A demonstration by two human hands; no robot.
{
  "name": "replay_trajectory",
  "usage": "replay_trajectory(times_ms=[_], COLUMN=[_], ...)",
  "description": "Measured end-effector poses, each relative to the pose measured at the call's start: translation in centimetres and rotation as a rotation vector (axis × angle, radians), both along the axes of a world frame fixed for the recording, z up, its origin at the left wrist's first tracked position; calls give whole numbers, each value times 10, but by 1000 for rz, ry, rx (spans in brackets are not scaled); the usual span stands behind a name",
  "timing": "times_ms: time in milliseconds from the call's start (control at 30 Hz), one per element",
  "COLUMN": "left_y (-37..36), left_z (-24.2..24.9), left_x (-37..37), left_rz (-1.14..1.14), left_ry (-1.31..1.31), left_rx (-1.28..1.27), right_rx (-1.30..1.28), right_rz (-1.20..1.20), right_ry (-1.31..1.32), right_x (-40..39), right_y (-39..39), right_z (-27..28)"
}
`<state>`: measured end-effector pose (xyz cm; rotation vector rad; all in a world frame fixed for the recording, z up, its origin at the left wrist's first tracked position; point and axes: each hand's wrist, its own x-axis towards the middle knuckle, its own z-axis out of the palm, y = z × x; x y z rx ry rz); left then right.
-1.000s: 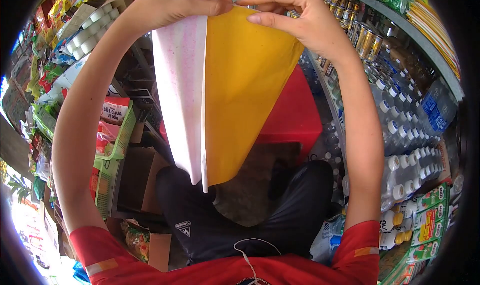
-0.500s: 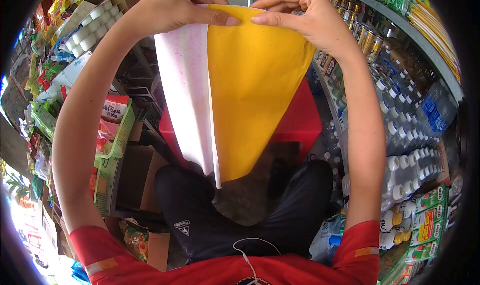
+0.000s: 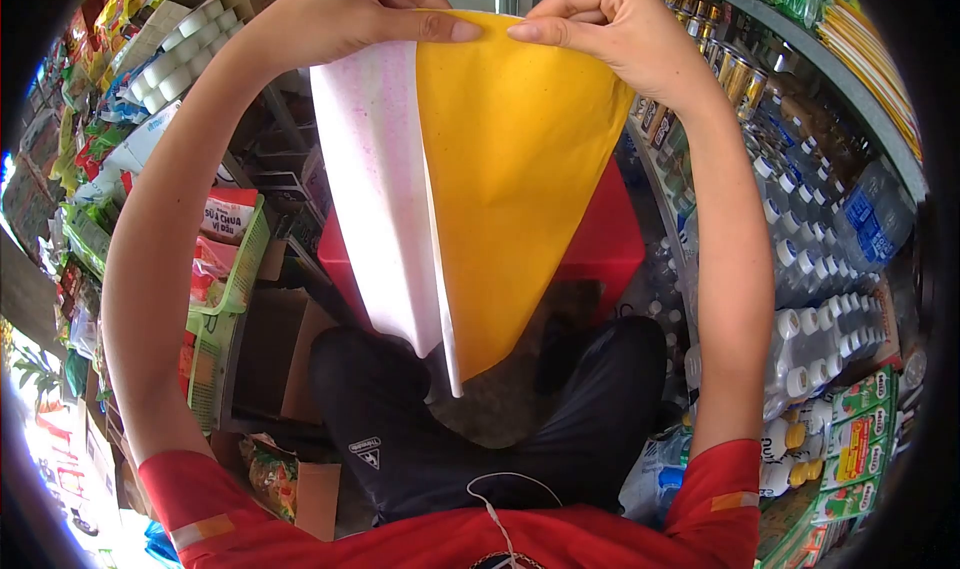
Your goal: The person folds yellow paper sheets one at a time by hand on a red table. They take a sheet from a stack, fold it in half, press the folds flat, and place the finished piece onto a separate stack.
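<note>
A crowded stockroom or shop aisle surrounds the seated person. To the right stand rows of clear plastic bottles with white caps [image 3: 790, 259], below gold cylindrical metal cans [image 3: 740, 84]; to the left, a light-green slatted plastic basket [image 3: 245, 269] holds red packets, beside an open brown cardboard box [image 3: 275, 354]. Grouping the bottles upright in rows probably saves space.

In the middle, a large, thin yellow-and-white sheet [image 3: 510, 169], apparently paper, hangs from both hands, above the person's black trousers [image 3: 370, 399] and in front of a red plastic stool or low table [image 3: 610, 234]. Its yellow face lies to the right and its white, pink-speckled face to the left, and it narrows downward to a point. Whether it is one folded piece or two layers, I cannot tell.

The left hand [image 3: 365, 14] pinches the top edge, thumb flat on the near face; its other fingers are partly hidden behind. The right hand [image 3: 610, 34] has a similar narrow pinch just beside it, the thumb tips apart but pointing at each other. Gripping close together at the top likely gives fine control over that edge, while the raised, rounded arms let the sheet hang freely.
</note>
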<state>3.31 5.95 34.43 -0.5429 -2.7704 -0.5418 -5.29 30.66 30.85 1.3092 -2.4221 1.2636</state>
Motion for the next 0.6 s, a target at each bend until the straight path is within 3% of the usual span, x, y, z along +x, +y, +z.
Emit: replay_trajectory(times_ms=[167,267,300,367,433,533,600], left_y=[-6,-26,-44,-49,-55,-58,-57], left_z=[-2,-6,-10,-11,-11,-13,-15], left_x=[1,-6,-18,-19,-18,-16,-15], left_rz=[-51,-133,-172,-212,-178,-147,-133], left_ry=[53,79,80,75,88,103,106], left_rx=[57,77,59,77,72,80,76], right_rx=[15,-158,-324,-590,-505,-481,-491], right_rz=[27,116,243,-16,168,245,209], right_ry=[100,4,-31,-336,45,-207,-161], right_x=[-6,-13,-20,9,-65,-58,-64], right_y=[10,34,38,24,44,33,26], right_z=[3,-2,-14,-6,-61,-71,-76])
